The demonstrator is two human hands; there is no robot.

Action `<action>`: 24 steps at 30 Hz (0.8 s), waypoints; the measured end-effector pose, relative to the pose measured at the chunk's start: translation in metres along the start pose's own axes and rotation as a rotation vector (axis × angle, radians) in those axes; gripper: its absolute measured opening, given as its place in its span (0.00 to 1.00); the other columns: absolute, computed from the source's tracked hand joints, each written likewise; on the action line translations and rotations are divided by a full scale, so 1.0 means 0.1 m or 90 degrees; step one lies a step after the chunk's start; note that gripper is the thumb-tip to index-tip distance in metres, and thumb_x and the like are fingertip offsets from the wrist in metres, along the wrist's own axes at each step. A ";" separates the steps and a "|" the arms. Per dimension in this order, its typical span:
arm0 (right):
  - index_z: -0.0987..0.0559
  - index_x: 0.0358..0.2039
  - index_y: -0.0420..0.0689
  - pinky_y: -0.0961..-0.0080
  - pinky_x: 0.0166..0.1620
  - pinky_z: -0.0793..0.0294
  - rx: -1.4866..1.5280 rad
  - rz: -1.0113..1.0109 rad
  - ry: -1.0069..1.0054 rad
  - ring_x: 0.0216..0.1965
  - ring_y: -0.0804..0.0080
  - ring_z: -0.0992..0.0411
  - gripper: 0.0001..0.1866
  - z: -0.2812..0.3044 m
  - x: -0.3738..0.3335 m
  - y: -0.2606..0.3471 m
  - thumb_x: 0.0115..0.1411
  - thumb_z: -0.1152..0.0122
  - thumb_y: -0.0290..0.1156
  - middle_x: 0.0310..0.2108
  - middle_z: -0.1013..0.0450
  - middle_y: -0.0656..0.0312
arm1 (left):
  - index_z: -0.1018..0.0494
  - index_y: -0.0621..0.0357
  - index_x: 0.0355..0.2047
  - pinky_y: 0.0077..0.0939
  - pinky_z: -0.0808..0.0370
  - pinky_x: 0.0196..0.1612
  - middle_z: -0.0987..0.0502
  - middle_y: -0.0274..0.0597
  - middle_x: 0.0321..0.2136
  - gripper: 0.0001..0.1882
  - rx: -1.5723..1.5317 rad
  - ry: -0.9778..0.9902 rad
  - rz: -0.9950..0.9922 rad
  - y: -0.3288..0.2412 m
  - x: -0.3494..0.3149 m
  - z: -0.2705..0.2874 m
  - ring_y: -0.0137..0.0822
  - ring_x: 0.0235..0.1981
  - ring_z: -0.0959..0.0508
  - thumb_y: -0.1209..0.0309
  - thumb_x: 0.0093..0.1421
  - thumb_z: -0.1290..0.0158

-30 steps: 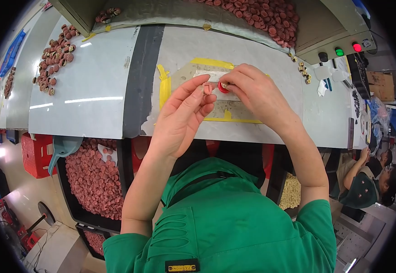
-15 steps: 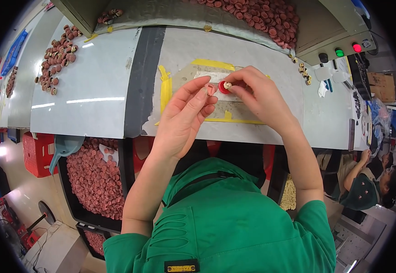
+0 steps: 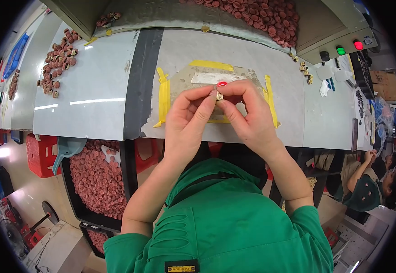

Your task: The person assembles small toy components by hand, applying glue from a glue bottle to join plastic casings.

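Over the middle of the worktable point(image 3: 180, 38), the fingertips of both hands meet around a small cream-coloured piece point(image 3: 220, 96) with dark spots. My right hand point(image 3: 254, 116) is closed, pinching this piece between thumb and index finger. My left hand point(image 3: 185, 125) is closed at the piece's other side; the small pink cap seen in it earlier is now mostly hidden by the fingers. Just beyond the fingertips, a round red part point(image 3: 222, 84) shows on the taped area of the table, partly covered by my hands.
Pink caps point(image 3: 270, 20) are heaped at the back. Several assembled pieces point(image 3: 55, 68) lie left; small cream pieces point(image 3: 305, 73) lie right, near a panel with lit buttons point(image 3: 340, 50). Below the table stands a black crate point(image 3: 129, 175) of pink discs. A co-worker point(image 3: 366, 186) sits far right.
My hands have come together, the left moving right and the right slightly nearer. The pink cap and the cream piece, held apart before, are now brought together between my fingertips.
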State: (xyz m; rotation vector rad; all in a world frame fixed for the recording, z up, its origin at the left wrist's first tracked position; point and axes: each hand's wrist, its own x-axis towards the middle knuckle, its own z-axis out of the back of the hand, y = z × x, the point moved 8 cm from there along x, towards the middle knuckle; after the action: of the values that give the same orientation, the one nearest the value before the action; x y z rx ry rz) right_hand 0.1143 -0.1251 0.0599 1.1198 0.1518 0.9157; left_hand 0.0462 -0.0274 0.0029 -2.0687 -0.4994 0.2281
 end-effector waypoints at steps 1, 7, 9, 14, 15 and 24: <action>0.27 0.39 0.39 0.73 0.39 0.26 -0.020 0.035 -0.019 0.38 0.62 0.29 0.09 0.02 -0.02 0.03 0.57 0.41 0.22 0.39 0.30 0.55 | 0.32 0.65 0.50 0.23 0.29 0.51 0.25 0.41 0.44 0.14 0.000 0.001 0.000 -0.02 0.01 0.00 0.27 0.45 0.26 0.72 0.66 0.52; 0.26 0.40 0.42 0.70 0.44 0.28 -0.057 0.121 0.003 0.42 0.62 0.30 0.14 0.09 0.03 0.14 0.54 0.36 0.28 0.40 0.31 0.58 | 0.38 0.64 0.55 0.23 0.29 0.51 0.25 0.43 0.42 0.20 -0.052 0.056 0.142 0.06 0.03 -0.04 0.28 0.45 0.25 0.71 0.65 0.51; 0.25 0.39 0.43 0.70 0.44 0.29 -0.029 0.112 0.045 0.42 0.62 0.31 0.14 0.09 0.04 0.10 0.53 0.35 0.30 0.39 0.30 0.59 | 0.48 0.62 0.62 0.24 0.29 0.50 0.25 0.45 0.41 0.28 0.000 0.057 0.118 0.01 0.02 -0.06 0.29 0.45 0.25 0.69 0.65 0.51; 0.24 0.35 0.44 0.69 0.44 0.30 0.036 0.089 0.126 0.42 0.62 0.31 0.11 0.09 0.06 0.03 0.52 0.34 0.32 0.37 0.30 0.60 | 0.55 0.61 0.65 0.25 0.29 0.50 0.25 0.47 0.41 0.35 -0.008 0.122 0.160 0.00 0.02 -0.09 0.30 0.45 0.25 0.66 0.65 0.50; 0.24 0.34 0.44 0.70 0.44 0.30 0.015 0.114 0.128 0.41 0.62 0.31 0.11 0.09 0.06 0.04 0.51 0.33 0.31 0.36 0.30 0.61 | 0.55 0.61 0.65 0.25 0.30 0.49 0.25 0.46 0.41 0.36 -0.026 0.128 0.203 0.00 0.02 -0.12 0.31 0.44 0.26 0.65 0.64 0.49; 0.24 0.37 0.43 0.71 0.41 0.30 -0.042 0.127 0.168 0.39 0.64 0.31 0.12 0.27 -0.11 0.18 0.52 0.34 0.31 0.37 0.30 0.62 | 0.50 0.59 0.64 0.25 0.29 0.49 0.25 0.45 0.42 0.38 0.055 0.266 0.288 0.10 0.02 -0.42 0.30 0.43 0.25 0.59 0.61 0.44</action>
State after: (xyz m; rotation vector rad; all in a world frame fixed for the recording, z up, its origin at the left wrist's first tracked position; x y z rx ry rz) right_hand 0.1111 -0.1493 0.0837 0.9614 0.2270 1.2373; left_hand 0.0652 -0.0640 0.0161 -2.0466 0.2320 0.0725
